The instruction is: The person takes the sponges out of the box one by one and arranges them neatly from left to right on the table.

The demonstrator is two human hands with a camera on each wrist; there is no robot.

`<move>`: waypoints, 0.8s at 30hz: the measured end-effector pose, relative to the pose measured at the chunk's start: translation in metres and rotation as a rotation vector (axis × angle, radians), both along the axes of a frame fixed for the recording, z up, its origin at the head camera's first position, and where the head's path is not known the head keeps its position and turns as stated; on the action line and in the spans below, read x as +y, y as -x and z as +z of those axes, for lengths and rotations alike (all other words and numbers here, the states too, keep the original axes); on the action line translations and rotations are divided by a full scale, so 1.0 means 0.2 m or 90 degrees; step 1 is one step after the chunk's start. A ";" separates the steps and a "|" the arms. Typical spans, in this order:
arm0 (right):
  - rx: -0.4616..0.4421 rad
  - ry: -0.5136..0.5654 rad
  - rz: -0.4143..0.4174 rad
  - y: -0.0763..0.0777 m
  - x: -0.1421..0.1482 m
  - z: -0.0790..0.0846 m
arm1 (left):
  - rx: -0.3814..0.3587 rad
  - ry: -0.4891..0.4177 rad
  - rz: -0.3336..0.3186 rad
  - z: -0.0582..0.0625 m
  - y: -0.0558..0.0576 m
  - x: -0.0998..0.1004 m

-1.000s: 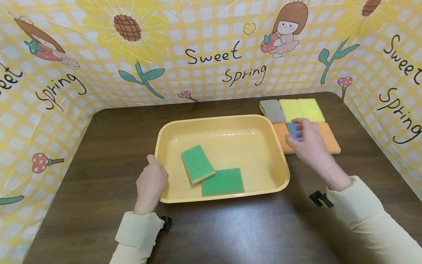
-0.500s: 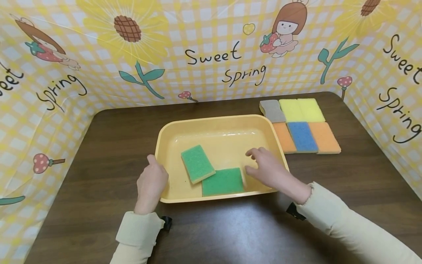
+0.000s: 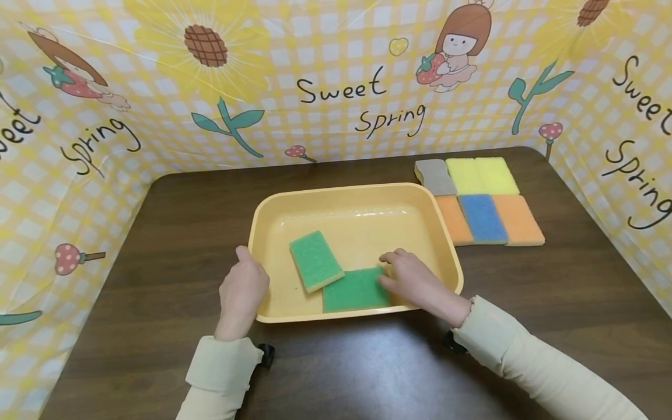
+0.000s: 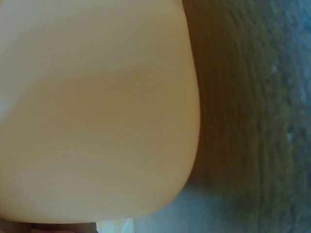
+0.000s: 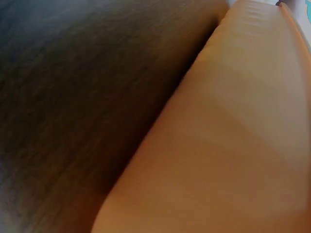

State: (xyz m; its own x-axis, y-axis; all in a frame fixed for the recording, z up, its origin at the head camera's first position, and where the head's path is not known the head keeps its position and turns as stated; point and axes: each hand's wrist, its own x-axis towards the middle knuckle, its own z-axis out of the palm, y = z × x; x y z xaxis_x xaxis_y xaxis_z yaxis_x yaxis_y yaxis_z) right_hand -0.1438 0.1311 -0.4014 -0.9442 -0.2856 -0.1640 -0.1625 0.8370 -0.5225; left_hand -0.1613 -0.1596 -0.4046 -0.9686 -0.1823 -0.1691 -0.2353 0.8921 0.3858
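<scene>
A yellow plastic basin (image 3: 367,236) stands on the table in the head view. My left hand (image 3: 243,291) grips its left rim, the fingertips out of sight. Inside lie two green sponges: one tilted sponge (image 3: 317,261) overlaps the corner of a flat sponge (image 3: 352,290) by the near wall. Over the right end of that flat sponge hovers or rests my right hand (image 3: 412,279), fingers apart and bent; contact is unclear. The basin's outer wall (image 4: 97,121) fills much of the left wrist view, and its wall (image 5: 228,145) crosses the right wrist view.
Right of the basin lie a grey sponge (image 3: 437,177), yellow sponges (image 3: 482,176), a blue sponge (image 3: 484,218) and orange sponges (image 3: 520,219), placed edge to edge. A patterned cloth (image 3: 336,87) walls off the back and sides of the brown table (image 3: 194,233).
My right hand has left the blue sponge and moved left, over the basin's right side to the flat green sponge. The left hand keeps its place on the rim.
</scene>
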 end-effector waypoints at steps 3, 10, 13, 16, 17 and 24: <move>-0.005 -0.001 0.012 0.01 0.01 -0.02 | -0.002 -0.001 0.001 0.00 0.00 0.00; -0.052 -0.011 0.040 0.01 0.01 -0.03 | -0.001 -0.003 -0.002 0.00 0.00 0.01; -0.067 -0.021 0.050 0.01 0.01 -0.04 | -0.004 -0.005 0.001 0.01 0.00 0.01; -0.076 -0.026 0.063 0.01 0.01 -0.04 | -0.008 -0.005 0.002 0.00 0.00 0.01; -0.078 -0.026 0.065 0.01 0.01 -0.04 | -0.008 -0.004 0.003 0.00 0.00 0.01; -0.078 -0.026 0.067 0.02 0.01 -0.04 | -0.002 -0.002 0.002 0.00 0.00 0.00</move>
